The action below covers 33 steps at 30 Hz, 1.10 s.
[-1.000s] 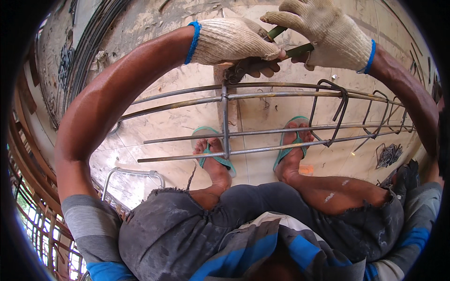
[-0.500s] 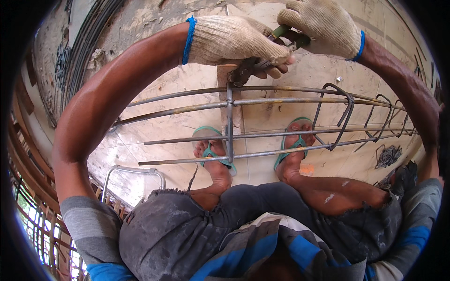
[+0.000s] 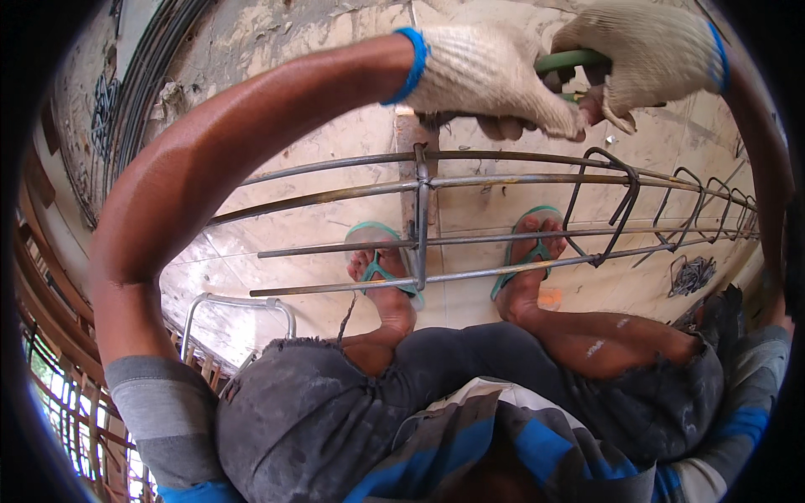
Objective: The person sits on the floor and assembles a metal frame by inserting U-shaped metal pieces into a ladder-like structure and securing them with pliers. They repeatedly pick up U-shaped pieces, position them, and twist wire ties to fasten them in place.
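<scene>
My left hand (image 3: pixel 495 80), in a cream knit glove with bare fingertips, is closed above the rebar cage (image 3: pixel 520 179). What it pinches is hidden, though a dark strip shows beneath the palm. Just right of it, my right hand (image 3: pixel 650 59), gloved likewise, is closed around a green-handled hand tool (image 3: pixel 570 61), apparently pliers. The tool's head is hidden between the two hands. Below them, the cage's long bars run left to right, and one stirrup (image 3: pixel 422 222) crosses them near their left ends. Both hands are apart from the bars.
More stirrups (image 3: pixel 616 210) sit along the cage toward the right. Beside my right foot lies a bundle of wire pieces (image 3: pixel 692 275). Long dark rods (image 3: pixel 155 92) lie at the far left. A bent metal tube frame (image 3: pixel 239 303) stands near my left knee. My sandalled feet are under the cage.
Both hands have moved to the right, away from the stirrup's top. That stirrup has shifted slightly right and leans a little. The right hand has turned, showing more of the green handle.
</scene>
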Each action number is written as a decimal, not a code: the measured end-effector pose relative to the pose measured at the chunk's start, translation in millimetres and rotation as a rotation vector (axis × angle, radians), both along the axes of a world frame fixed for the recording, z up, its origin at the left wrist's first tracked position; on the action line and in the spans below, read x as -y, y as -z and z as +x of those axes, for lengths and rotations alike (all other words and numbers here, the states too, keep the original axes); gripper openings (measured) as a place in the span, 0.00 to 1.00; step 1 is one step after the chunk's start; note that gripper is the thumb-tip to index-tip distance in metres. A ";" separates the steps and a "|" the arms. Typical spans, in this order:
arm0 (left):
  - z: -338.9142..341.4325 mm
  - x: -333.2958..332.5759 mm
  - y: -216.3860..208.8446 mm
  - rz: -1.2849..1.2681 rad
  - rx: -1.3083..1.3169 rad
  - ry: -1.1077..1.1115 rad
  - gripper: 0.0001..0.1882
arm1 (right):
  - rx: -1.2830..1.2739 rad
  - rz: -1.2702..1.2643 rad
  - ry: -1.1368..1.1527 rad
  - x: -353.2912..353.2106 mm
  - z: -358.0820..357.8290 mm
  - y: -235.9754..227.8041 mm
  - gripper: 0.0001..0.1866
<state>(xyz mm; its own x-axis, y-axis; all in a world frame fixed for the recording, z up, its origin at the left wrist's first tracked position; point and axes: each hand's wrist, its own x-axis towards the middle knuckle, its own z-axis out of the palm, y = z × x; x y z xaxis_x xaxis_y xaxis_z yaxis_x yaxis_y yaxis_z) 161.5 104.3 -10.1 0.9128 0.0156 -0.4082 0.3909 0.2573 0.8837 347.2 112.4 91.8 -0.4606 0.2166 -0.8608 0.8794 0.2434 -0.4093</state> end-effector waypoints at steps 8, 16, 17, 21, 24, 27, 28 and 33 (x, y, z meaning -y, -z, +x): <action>0.1 -80.0 -14.2 0.063 -0.053 0.163 0.33 | -0.078 0.940 0.125 46.0 21.6 78.5 0.30; -60.0 -124.2 -87.6 0.886 -0.110 -0.396 0.30 | -0.476 0.183 0.805 25.5 59.4 105.5 0.28; -72.1 -116.3 -98.8 0.827 -0.155 -0.472 0.28 | -0.548 0.090 0.878 27.7 58.4 94.5 0.29; -103.6 -78.4 -58.9 0.194 0.017 -0.699 0.36 | -0.774 -0.072 0.956 28.7 38.9 66.8 0.41; -104.4 -45.2 -65.0 0.123 0.174 -0.723 0.38 | -0.855 -0.223 0.967 29.1 18.0 39.2 0.47; -102.7 -40.3 -84.4 -0.099 0.375 -0.829 0.29 | -0.888 -0.368 0.994 33.1 -2.7 7.4 0.49; -104.3 -37.7 -92.0 -0.030 0.366 -0.866 0.29 | -0.896 -0.411 1.003 37.3 -5.0 5.9 0.49; -120.5 -20.0 -130.4 0.381 0.242 -0.964 0.25 | -0.950 -0.572 1.006 54.4 -26.0 -13.3 0.51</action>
<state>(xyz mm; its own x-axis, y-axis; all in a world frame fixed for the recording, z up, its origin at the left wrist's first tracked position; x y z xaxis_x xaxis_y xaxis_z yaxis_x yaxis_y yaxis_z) 41.0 124.3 120.4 0.5030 0.8636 -0.0334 -0.0273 0.0546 0.9981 321.2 58.1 105.0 -0.7494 0.5205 -0.4093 -0.0642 -0.6724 -0.7374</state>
